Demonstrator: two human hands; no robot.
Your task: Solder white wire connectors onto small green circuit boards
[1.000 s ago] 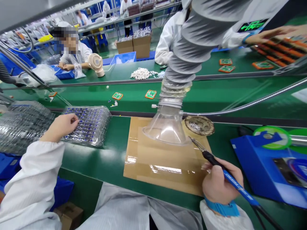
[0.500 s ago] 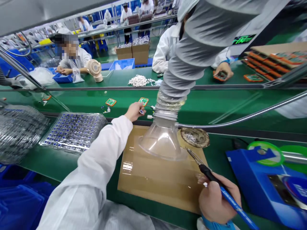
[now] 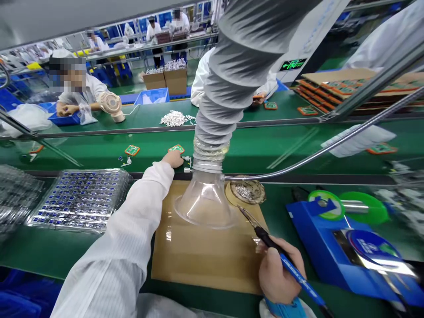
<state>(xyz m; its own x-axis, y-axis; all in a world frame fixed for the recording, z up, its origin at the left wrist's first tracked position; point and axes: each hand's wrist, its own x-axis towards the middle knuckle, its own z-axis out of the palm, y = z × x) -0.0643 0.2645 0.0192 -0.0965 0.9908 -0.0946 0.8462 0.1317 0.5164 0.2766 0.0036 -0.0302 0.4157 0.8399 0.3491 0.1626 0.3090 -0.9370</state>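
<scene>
The left hand (image 3: 172, 158) is stretching out over the far edge of the workbench to the conveyor belt (image 3: 271, 145), its fingers curled down onto a small green circuit board with an orange rim (image 3: 177, 148); whether they are pinching it or only touching it I cannot tell; the board is lying flat on the belt, just beside the grey extraction hose (image 3: 228, 84); a second like board (image 3: 132, 150) is lying on the belt just to its left. The right hand (image 3: 276, 274) is resting at the near right corner of the brown cardboard mat (image 3: 202, 260), fingers wrapped tight around a blue-handled soldering iron (image 3: 281, 256); its tip is pointing up toward the clear funnel (image 3: 205, 205) at the mat's far edge, short of touching it. A round tip-cleaner dish (image 3: 247, 191) is sitting at the mat's far right corner. A clear tray of small blue parts (image 3: 81, 205) is lying on the bench left of the mat, well apart from both hands. A blue station (image 3: 331, 247) is standing toward the bench's right edge.
</scene>
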